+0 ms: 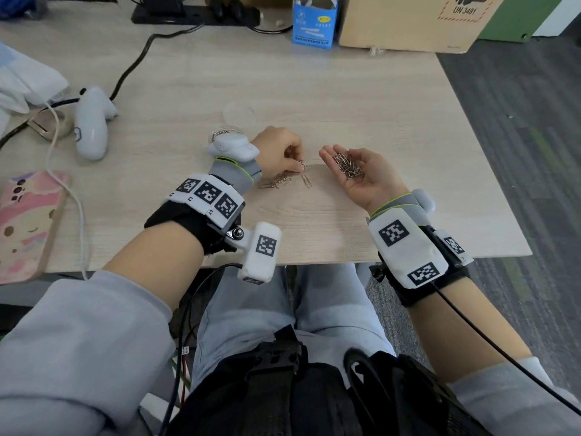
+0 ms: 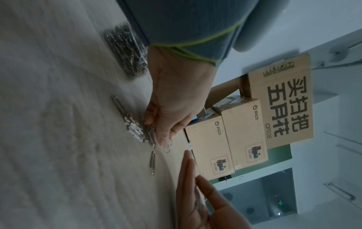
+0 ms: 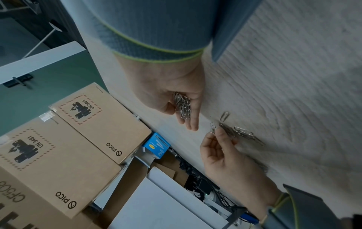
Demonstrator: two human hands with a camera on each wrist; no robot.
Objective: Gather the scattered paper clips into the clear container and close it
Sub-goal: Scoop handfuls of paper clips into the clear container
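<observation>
My left hand [image 1: 297, 163] hovers low over the table and pinches a paper clip [image 1: 302, 163] between thumb and fingertips; the left wrist view shows that clip [image 2: 167, 144] at the fingertips. My right hand [image 1: 338, 154] lies palm up beside it, fingers relaxed, carrying a heap of paper clips [image 1: 348, 166]. Several loose clips [image 1: 279, 182] and a single one [image 1: 306, 180] lie on the wood under my left hand. The clear container [image 1: 224, 133], holding clips, sits behind my left wrist, partly hidden. Its clear lid [image 1: 239, 113] lies just beyond it.
A white controller [image 1: 92, 124] and cables lie at the left, and a pink phone case [image 1: 28, 221] at the near left edge. A blue box [image 1: 314, 23], a cardboard box [image 1: 415, 20] and a black power strip [image 1: 195, 11] stand at the back.
</observation>
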